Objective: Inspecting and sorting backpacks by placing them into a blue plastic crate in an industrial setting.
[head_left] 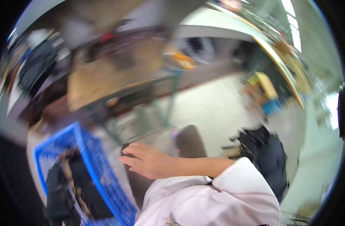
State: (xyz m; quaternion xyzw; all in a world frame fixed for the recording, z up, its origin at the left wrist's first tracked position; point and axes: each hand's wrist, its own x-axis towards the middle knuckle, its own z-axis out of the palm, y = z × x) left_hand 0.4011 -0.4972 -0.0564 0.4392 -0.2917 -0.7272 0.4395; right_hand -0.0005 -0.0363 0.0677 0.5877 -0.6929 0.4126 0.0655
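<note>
My right hand (152, 162) reaches across in front of my white shirt, over my dark-trousered leg. Its fingers are loosely stretched and apart, and nothing shows in them. To its left stands a blue perforated plastic basket (90, 158). Black cloth (90, 188) lies inside, along with a brownish patterned strip. More black cloth (59, 192) bunches at the basket's left side. My left hand is almost wholly out of the picture; only a sliver of skin shows at the lower edge by this cloth, its fingers hidden.
A wooden-topped table (112, 71) with greenish metal legs stands ahead, smeared by motion. A black heap (264, 158) that looks like fabric is at my right. Beyond it are a yellow and blue item (268, 94) and a long pale-topped bench (221, 20). Dark garments (38, 64) hang at far left.
</note>
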